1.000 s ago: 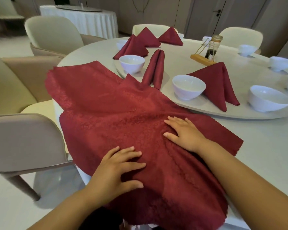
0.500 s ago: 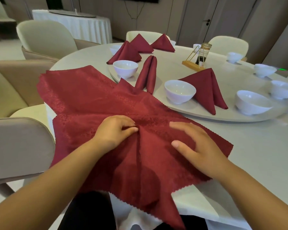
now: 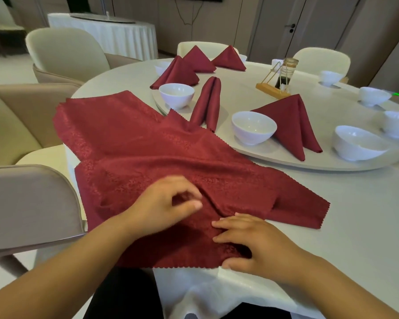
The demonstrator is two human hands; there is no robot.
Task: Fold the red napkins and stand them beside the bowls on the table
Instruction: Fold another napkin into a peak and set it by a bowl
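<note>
Tbl (image 3: 355,215): bowls (image 3: 253,127) by folded napkins (image 3: 290,125)

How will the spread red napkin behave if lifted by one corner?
Probably floppy: the unfolded dark red cloth napkin ridges up where the left hand pinches it. Likely light and prone to slide, since the right hand presses it down. It may hold creases: the folded red napkin by the white bowl stands.
</note>
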